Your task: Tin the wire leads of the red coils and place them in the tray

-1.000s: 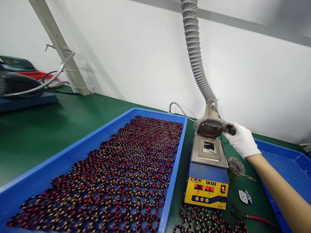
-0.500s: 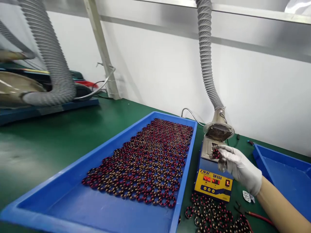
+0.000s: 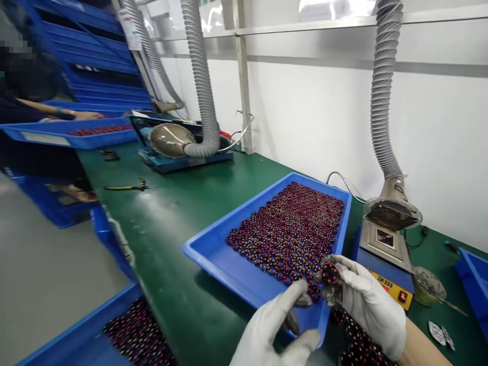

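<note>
My right hand (image 3: 364, 295), in a white glove with darkened fingertips, pinches a small ring-shaped coil (image 3: 330, 273), black with pink spots. It is over the right rim of a blue tray (image 3: 224, 277). My left hand (image 3: 276, 325), also gloved, is over the tray's near end, thumb and fingers apart, with nothing visible in it. Rows of similar ring coils (image 3: 292, 229) cover much of the tray. Partly behind my right hand lies a pile of loose ring coils (image 3: 360, 343).
Right of the tray stands a solder pot (image 3: 385, 244) under a fume hose (image 3: 383, 96). A small bowl (image 3: 429, 284) is beside it. Another blue tray (image 3: 475, 279) is at far right. Pliers (image 3: 127, 187) lie on the green bench. At far left, a co-worker's arm (image 3: 57, 111) reaches over a tray.
My right hand has moved left from the solder pot to the tray's edge, still pinching the ring coil. My left hand has come into view. The camera has turned left.
</note>
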`<state>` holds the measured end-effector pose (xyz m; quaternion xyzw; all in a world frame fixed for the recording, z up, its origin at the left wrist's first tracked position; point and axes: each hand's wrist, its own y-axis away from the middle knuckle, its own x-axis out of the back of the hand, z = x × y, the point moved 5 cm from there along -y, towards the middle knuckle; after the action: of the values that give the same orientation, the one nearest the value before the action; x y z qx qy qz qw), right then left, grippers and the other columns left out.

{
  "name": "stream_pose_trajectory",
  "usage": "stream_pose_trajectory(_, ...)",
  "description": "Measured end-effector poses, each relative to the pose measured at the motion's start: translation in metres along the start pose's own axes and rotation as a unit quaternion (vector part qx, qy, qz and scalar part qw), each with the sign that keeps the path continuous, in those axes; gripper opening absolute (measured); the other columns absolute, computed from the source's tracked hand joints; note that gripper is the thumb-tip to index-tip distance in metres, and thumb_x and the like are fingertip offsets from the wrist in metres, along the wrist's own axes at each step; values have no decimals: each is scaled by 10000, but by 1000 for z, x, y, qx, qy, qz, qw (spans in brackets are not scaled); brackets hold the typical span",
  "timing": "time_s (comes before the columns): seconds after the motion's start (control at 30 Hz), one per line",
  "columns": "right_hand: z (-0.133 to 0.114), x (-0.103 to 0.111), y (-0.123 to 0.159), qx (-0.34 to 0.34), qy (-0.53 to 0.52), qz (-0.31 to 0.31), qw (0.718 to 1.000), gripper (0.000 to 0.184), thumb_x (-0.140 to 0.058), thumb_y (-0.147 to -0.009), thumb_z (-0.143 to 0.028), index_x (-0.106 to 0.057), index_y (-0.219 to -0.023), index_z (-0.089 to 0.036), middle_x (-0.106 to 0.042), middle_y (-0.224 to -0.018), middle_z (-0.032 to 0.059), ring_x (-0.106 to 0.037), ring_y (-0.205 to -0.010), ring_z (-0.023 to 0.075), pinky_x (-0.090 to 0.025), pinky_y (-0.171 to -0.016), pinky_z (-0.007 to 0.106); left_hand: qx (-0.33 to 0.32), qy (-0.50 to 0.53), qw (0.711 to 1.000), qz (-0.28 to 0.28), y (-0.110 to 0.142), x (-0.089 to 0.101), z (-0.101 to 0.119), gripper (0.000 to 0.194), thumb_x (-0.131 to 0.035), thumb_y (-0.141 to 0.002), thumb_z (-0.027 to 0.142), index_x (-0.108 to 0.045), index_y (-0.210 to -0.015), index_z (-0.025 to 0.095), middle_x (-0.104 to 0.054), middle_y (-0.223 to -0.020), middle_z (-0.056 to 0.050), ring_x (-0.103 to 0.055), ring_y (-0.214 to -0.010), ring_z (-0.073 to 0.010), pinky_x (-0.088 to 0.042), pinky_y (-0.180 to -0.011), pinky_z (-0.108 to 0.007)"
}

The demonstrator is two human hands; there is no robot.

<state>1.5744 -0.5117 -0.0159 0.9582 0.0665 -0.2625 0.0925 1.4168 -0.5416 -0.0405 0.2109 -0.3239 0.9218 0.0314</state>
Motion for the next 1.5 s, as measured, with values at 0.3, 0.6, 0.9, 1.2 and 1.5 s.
stream_pose_trajectory(0.3,70,-10,-25,3,271,-52,961,421,-575,-741,-460,-564,-1033,-157,-639,-968,98,-574,-919,215,-419,-841,350,66,-274,945,-164,-18,6,-25,180,-632,-718,81,-592,-789,241,-613,-733,39,-579,-691,-157,-478,-632,-275)
stream_pose_trajectory(0.6,66,-8,-22,124,743,-54,655,282,-410,-834,-253,-640,-982,-185,-671,-949,90,-611,-871,278,-445,-812,450,243,-481,813,-220,-91,97,-124,136,-561,-833,258,-603,-863,132,-625,-866,-50,-585,-860,-207,-452,-815,-432)
stream_pose_trajectory(0.9,58,-1,-21,166,606,-34,777,271,-444,-838,-328,-661,-915,-185,-684,-905,87,-622,-834,247,-460,-773,395,332,-534,738,-243,-110,83,-161,176,-562,-844,278,-582,-902,113,-618,-911,-58,-602,-828,-185,-508,-741,-377)
stream_pose_trajectory(1.2,-31,28,17,266,104,170,943,209,-686,-697,-358,-683,-840,-205,-704,-777,23,-640,-670,139,-523,-630,231,146,-467,858,-159,-63,76,-73,299,-374,-898,329,-592,-1046,189,-656,-944,-84,-610,-883,-236,-435,-816,-369)
stream_pose_trajectory(1.5,-45,-1,78,338,123,149,921,127,-651,-754,-295,-698,-850,-225,-721,-788,2,-676,-710,140,-551,-693,186,-148,-140,916,-346,61,-53,-3,595,-784,-596,342,-490,-1111,288,-563,-1173,-10,-541,-1009,-212,-442,-823,-322)
